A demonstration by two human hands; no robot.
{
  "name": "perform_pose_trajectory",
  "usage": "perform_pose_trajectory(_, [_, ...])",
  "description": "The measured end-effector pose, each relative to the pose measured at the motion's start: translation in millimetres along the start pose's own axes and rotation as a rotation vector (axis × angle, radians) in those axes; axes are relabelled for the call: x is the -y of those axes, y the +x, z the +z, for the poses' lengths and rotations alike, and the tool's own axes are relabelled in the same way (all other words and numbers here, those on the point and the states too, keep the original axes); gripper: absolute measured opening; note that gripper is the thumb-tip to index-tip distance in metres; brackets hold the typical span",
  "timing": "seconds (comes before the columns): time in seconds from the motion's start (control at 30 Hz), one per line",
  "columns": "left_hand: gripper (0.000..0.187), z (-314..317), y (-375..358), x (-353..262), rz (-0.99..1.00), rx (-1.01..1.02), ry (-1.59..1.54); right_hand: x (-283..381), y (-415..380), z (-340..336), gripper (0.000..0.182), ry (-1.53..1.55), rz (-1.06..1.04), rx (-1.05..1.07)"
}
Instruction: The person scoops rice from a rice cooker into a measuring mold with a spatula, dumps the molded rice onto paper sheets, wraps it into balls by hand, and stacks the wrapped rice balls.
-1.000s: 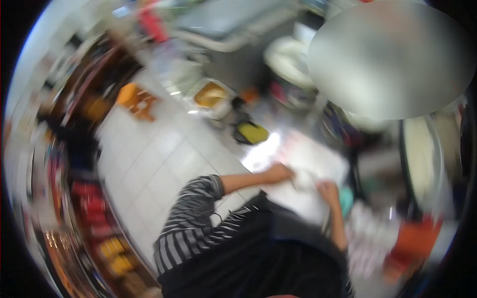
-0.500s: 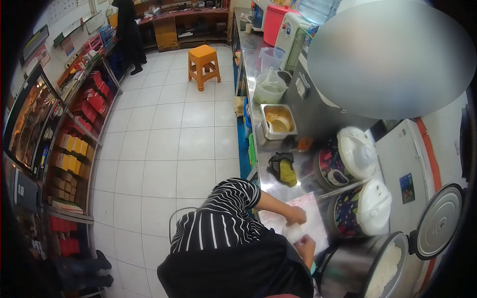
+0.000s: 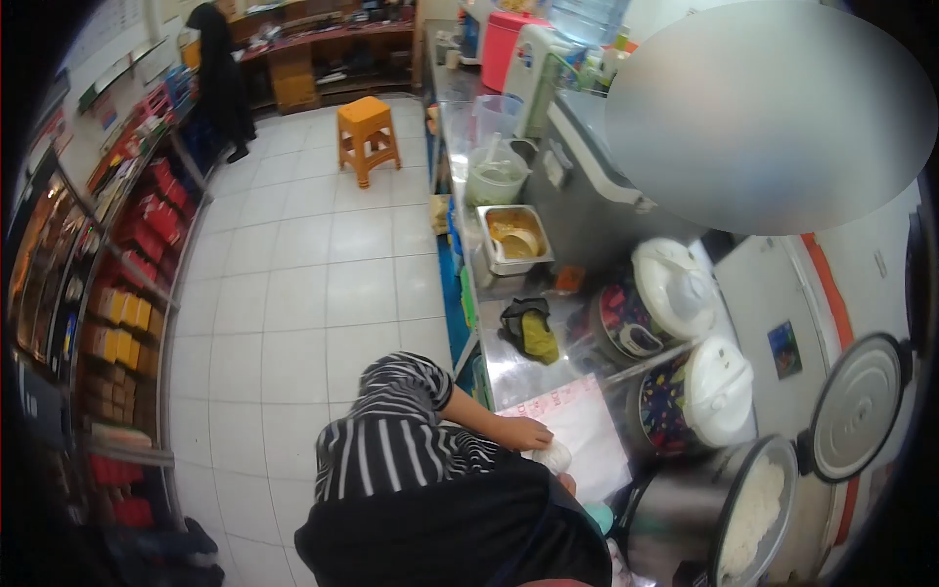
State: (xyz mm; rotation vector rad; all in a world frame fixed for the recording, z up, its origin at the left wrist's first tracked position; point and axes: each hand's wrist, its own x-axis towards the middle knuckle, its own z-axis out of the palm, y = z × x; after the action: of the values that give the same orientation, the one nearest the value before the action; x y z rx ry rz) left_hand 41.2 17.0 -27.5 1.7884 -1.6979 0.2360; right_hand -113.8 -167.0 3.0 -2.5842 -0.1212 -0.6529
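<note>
A sheet of white paper with red print lies on the steel counter at lower centre. On its near part sits a rounded white lump, too small to identify. My left hand, at the end of a striped sleeve, is at the lump's upper left edge with its fingers bent together against it. Only a sliver of my right hand shows below the lump, beside the black cloth over my body; its fingers are mostly hidden.
A large pot of rice stands at lower right, its lid raised. Two white-lidded pots and a grey and yellow-green cloth are beyond the paper. Further up is a steel food pan. An orange stool and a person in black are farther off.
The view has shifted, so the surroundings sit farther left. My left hand has come closer to my body with the lump. My right hand has drawn back and is now mostly hidden.
</note>
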Motion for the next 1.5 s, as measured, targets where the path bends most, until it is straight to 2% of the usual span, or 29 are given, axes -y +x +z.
perform_pose_trajectory(0.03, [0.027,4.8,-3.9,0.0,-0.140,0.073,-0.198,-0.6,-0.8,-2.5,0.020,0.009,-0.039,-0.053])
perform_pose_trajectory(0.1, [0.036,10.5,-4.0,-1.2,-0.166,-0.047,-0.294,-46.5,-11.2,9.2,0.023,0.091,-0.107,0.058])
perform_pose_trajectory(0.13, [0.039,4.8,-0.4,1.1,-0.293,0.108,-0.388,-37.1,0.1,3.7,0.023,0.134,-0.072,0.082])
perform_pose_trajectory(0.2, [0.048,17.1,1.9,6.8,-0.455,-0.078,-0.467,-33.0,7.3,8.9,0.017,0.170,0.192,-0.007])
perform_pose_trajectory(0.23, [0.037,18.8,11.7,7.6,-0.636,-0.120,-0.432,-23.8,14.2,5.6,0.021,0.286,0.424,-0.070])
perform_pose_trajectory(0.27, [0.028,-12.3,37.1,-5.6,-0.802,-0.167,-0.414,-19.5,22.8,-3.5,0.024,0.477,0.604,-0.034])
perform_pose_trajectory(0.3, [0.029,-22.7,48.0,1.3,-0.927,-0.113,-0.548,-21.5,27.3,-0.9,0.025,0.710,0.981,-0.033])
perform_pose_trajectory(0.33, [0.028,-21.9,55.3,3.9,-0.936,-0.160,-0.552,-11.8,39.7,-11.7,0.021,1.174,1.213,-0.120])
perform_pose_trajectory(0.4, [0.022,-22.6,70.3,4.0,-1.003,-0.177,-0.662,-17.8,43.8,-5.4,0.024,1.213,1.264,-0.199])
perform_pose_trajectory(0.47, [0.023,-22.7,79.6,2.7,-0.999,-0.114,-0.600,-15.7,45.9,3.9,0.024,0.892,1.204,-0.262])
perform_pose_trajectory(0.5, [0.023,-20.7,82.7,-0.2,-0.983,-0.075,-0.613,-4.9,49.8,1.6,0.027,0.891,1.190,-0.317])
perform_pose_trajectory(0.57, [0.018,-12.0,92.9,-0.3,-0.882,-0.069,-0.322,1.5,54.5,-0.3,0.030,0.876,1.187,-0.399])
perform_pose_trajectory(0.6, [0.018,-8.8,97.2,-1.5,-0.860,-0.049,-0.340,-0.8,53.5,-2.0,0.032,0.698,1.087,-0.325])
perform_pose_trajectory(0.63, [0.014,-6.3,102.0,-5.7,-0.732,-0.099,-0.230,-5.0,52.3,-4.9,0.035,0.516,0.989,-0.248])
perform_pose_trajectory(0.67, [0.011,-2.3,105.4,-11.5,-0.598,-0.149,-0.129,-8.4,50.9,-6.9,0.035,0.481,0.955,-0.207])
perform_pose_trajectory(0.77, [0.012,8.4,107.7,-25.5,-0.492,-0.047,-0.027,-12.9,49.7,-6.8,0.031,0.373,0.851,-0.151])
perform_pose_trajectory(0.87, [0.020,3.9,105.0,-40.2,-0.451,0.063,-0.084,-10.9,48.6,-7.0,0.023,0.377,0.757,-0.259])
perform_pose_trajectory(0.93, [0.016,-2.6,102.2,-37.0,-0.463,0.115,-0.171,-15.8,48.2,-4.0,0.021,0.407,0.796,-0.166])
perform_pose_trajectory(1.03, [0.013,-4.9,99.2,0.3,-0.456,0.281,-0.203,-26.1,49.1,9.2,0.017,0.502,0.736,-0.246])
perform_pose_trajectory(1.1, [0.014,-3.2,99.7,18.1,-0.699,0.301,-0.340,-35.7,49.9,14.1,0.014,0.535,0.694,-0.201])
perform_pose_trajectory(1.13, [0.014,-3.5,102.3,25.4,-0.687,0.306,-0.335,-33.3,54.4,14.0,0.014,0.534,0.694,-0.214])
perform_pose_trajectory(1.2, [0.021,0.3,109.4,36.0,-0.864,0.374,-0.448,-22.7,61.2,14.6,0.015,0.216,0.623,-0.349])
perform_pose_trajectory(1.23, [0.021,7.5,104.8,41.6,-0.847,0.382,-0.449,-20.9,63.5,24.5,0.013,0.063,0.607,-0.243])
perform_pose_trajectory(1.27, [0.022,16.7,91.8,49.2,-0.941,0.322,-0.471,-11.7,63.0,31.6,0.020,-0.091,0.532,-0.105])
perform_pose_trajectory(1.3, [0.024,22.1,86.4,54.6,-1.035,0.262,-0.491,1.3,59.5,45.1,0.026,-0.180,0.508,-0.149])
perform_pose_trajectory(1.33, [0.024,22.0,88.7,57.7,-1.023,0.276,-0.492,9.4,55.3,55.1,0.032,-0.267,0.484,-0.189])
perform_pose_trajectory(1.4, [0.032,15.5,90.7,62.9,-1.100,0.498,-0.706,30.6,43.7,30.3,0.035,-0.370,0.444,-0.228])
perform_pose_trajectory(1.43, [0.032,8.8,96.7,59.9,-1.089,0.510,-0.705,36.3,38.8,17.7,0.038,-0.478,0.384,-0.251])
perform_pose_trajectory(1.5, [0.037,-9.8,117.6,47.9,-1.176,0.448,-1.252,20.3,43.5,19.8,0.040,-0.387,0.421,-0.304])
